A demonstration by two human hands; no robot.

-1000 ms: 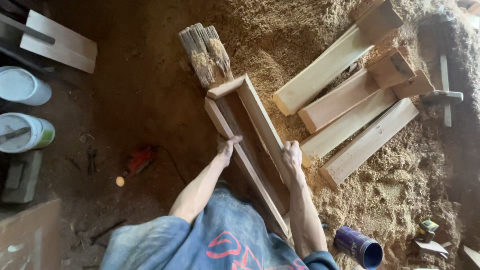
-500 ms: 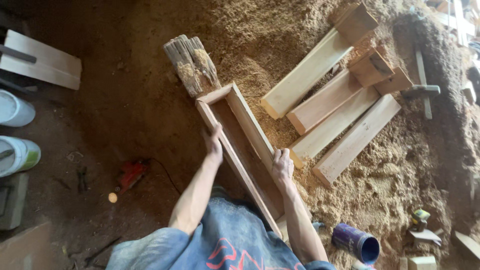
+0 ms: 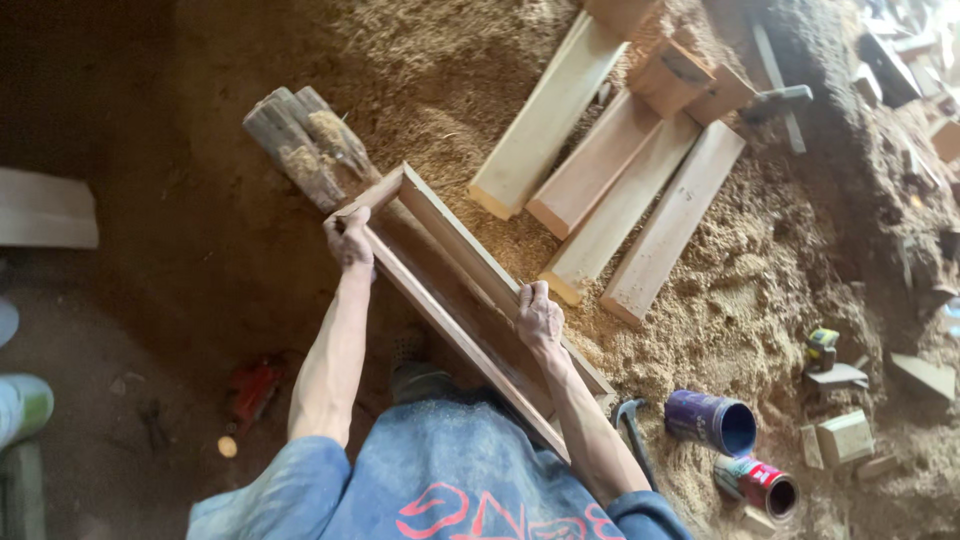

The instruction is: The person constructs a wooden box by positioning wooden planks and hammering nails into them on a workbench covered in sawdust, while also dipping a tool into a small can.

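A: Both hands on the frame (image 3: 470, 300), a long narrow wooden box that runs from the person's lap out to the far left. Left hand (image 3: 348, 240) is closed around the far end of the left rail; right hand (image 3: 538, 318) is clamped on the right rail, nearer in.

B: How far along does it look?

A: Two long rails and a far end piece are already joined. The near end is hidden behind the shirt, so I can't tell if it's closed. Four planks (image 3: 610, 190) lie loose on the far right, unused.

B: And the ground?

A: No surface here, just an earth floor deep in sawdust (image 3: 440, 70). A stump (image 3: 305, 145) sits at the frame's far end. A hammer (image 3: 630, 435), a blue can (image 3: 712, 422) and a red can (image 3: 758, 484) lie near right.
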